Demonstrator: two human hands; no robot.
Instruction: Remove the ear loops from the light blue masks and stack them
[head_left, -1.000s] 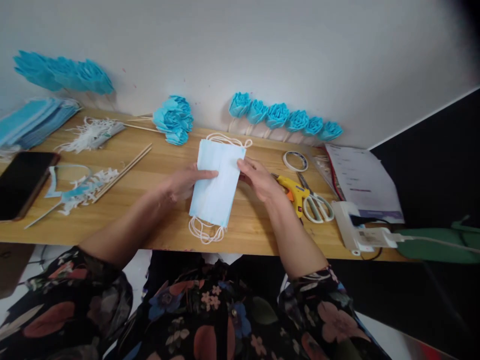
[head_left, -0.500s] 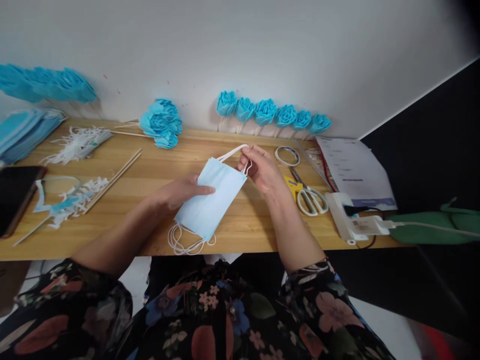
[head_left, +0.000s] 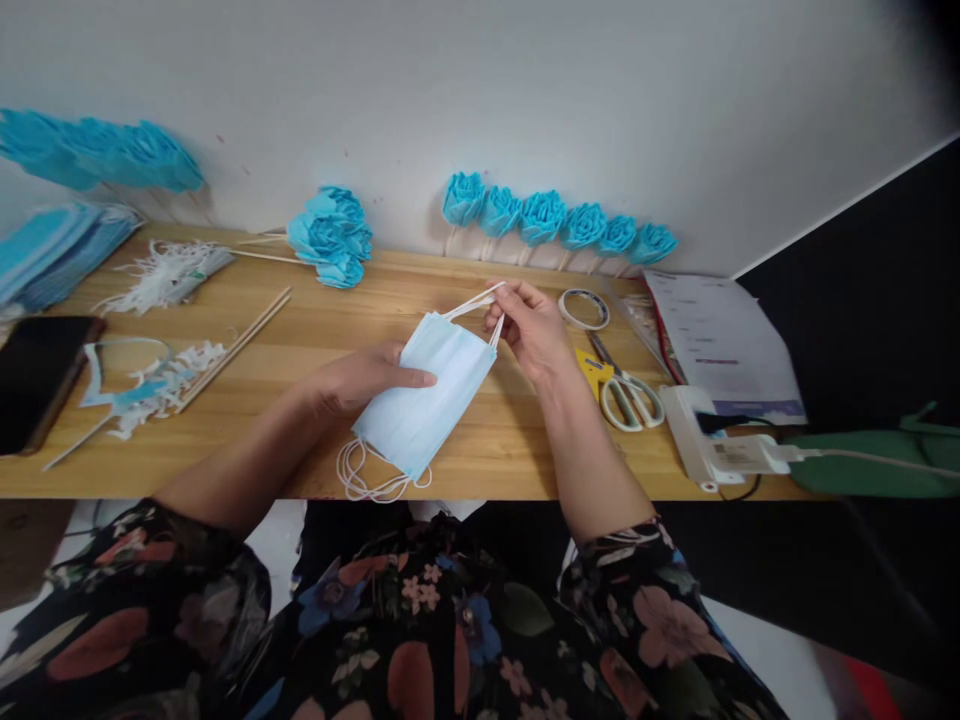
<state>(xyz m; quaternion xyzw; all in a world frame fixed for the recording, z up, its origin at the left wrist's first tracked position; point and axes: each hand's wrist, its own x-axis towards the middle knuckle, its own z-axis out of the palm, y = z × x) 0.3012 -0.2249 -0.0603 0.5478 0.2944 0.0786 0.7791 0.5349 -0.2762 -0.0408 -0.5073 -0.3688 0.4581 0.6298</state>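
- Table (head_left: 487, 470): long, wood, wall along its far edge.
- Roses (head_left: 555, 222): blue row at far edge, right of middle.
- Mask (head_left: 424, 395): pale blue, tilted, mid-table toward near edge; lower loops lie at near edge.
- Left hand (head_left: 352, 375): fingers grip mask's left side, thumb on top.
- Right hand (head_left: 532, 330): fingertips pinch upper loop (head_left: 469, 303), taut.
- Scissors (head_left: 626, 395): just right of right hand.
- Tape (head_left: 583, 308): beyond scissors.
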